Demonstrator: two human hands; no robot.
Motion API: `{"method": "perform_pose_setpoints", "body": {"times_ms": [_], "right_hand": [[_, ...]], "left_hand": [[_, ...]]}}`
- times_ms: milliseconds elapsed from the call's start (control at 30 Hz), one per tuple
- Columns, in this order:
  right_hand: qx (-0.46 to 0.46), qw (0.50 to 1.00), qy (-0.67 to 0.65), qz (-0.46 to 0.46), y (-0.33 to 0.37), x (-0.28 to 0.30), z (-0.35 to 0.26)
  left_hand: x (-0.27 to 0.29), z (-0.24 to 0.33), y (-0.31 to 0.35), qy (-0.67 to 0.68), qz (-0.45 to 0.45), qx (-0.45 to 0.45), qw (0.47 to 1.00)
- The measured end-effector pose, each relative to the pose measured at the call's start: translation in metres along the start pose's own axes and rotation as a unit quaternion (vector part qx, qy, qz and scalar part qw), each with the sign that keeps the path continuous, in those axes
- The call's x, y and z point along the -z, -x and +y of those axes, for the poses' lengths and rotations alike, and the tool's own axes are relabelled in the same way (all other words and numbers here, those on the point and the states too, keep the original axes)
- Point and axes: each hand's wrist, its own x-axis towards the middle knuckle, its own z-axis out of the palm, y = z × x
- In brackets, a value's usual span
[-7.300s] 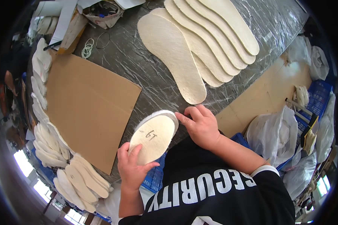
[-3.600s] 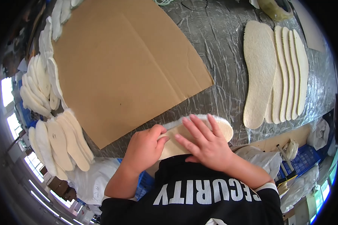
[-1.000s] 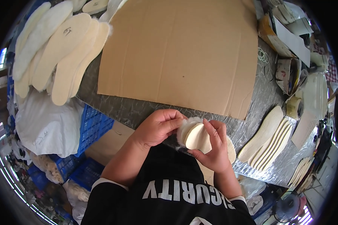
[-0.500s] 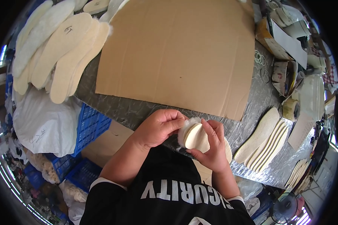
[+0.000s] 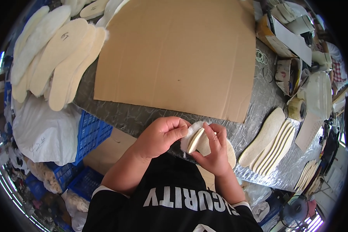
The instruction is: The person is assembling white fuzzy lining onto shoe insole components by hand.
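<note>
Both hands hold one cream, fleece-lined insole point(image 5: 200, 140) at the near edge of the table. My left hand point(image 5: 162, 134) pinches its fluffy upper end between thumb and fingers. My right hand point(image 5: 214, 150) cups the insole from the right, index finger laid over its top; the lower part of the insole sticks out behind that hand. A large sheet of brown cardboard point(image 5: 181, 54) lies flat just beyond the hands.
Overlapping cream insoles point(image 5: 56, 58) lie at the far left, another row of insoles point(image 5: 272, 141) at the right. Boxes, tape rolls and rubber bands point(image 5: 290, 69) crowd the right side. A blue crate point(image 5: 91, 133) and white bags point(image 5: 42, 131) sit below the table edge.
The view has swung so the cardboard now lies straight ahead. The insole, earlier pressed flat on the table, is now lifted and held between both hands; in the last second little moved.
</note>
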Motion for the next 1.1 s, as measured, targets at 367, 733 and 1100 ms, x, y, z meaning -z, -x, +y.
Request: {"method": "perform_pose_setpoints", "body": {"times_ms": [367,733,1100], "right_hand": [[0.054,0.996,0.016,0.064,0.007,-0.011,0.012],[0.08,0.995,0.001,0.056,0.007,-0.005,0.004],[0.097,0.992,-0.019,0.077,0.0,-0.001,-0.007]], "left_hand": [[0.009,-0.013,-0.002,0.137,0.003,0.046,0.99],[0.008,-0.008,-0.003,0.093,-0.009,0.06,0.994],[-0.003,-0.008,0.001,0.132,-0.012,0.052,0.99]]}}
